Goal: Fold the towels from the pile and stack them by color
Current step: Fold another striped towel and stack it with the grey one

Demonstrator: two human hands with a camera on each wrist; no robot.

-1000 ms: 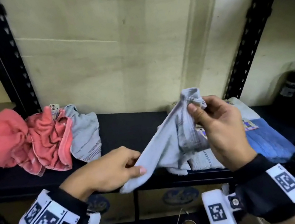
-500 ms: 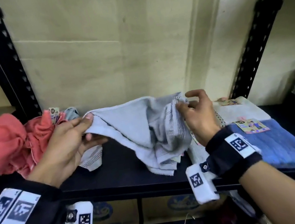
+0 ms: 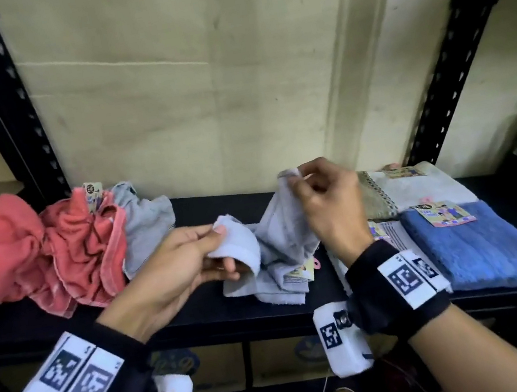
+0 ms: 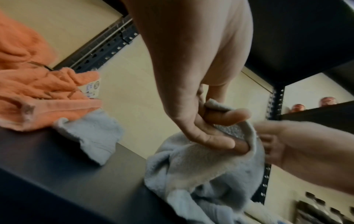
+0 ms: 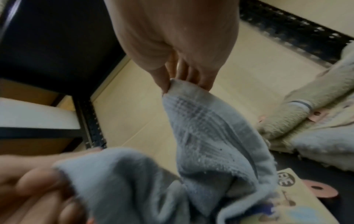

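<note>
The grey towel (image 3: 270, 249) hangs bunched over the shelf (image 3: 201, 309), its tail resting there. The left hand (image 3: 174, 273) pinches one edge; the right hand (image 3: 324, 205) pinches a corner. Risk: unmatched corners give a crooked fold; a slipped pinch drops it off the front edge.

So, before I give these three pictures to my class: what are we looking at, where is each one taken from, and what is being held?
No machine here: a person wears cameras on the head and on both wrists. The wide picture looks down from the head; the other two look along each hand.

The left hand and the right hand each pinch a part of one pale blue towel, whose lower end rests on the black shelf.

On the shelf to the left lies a crumpled pile of pink towels with a grey one. To the right lie folded towels: a bright blue towel in front and a cream towel behind.
</note>
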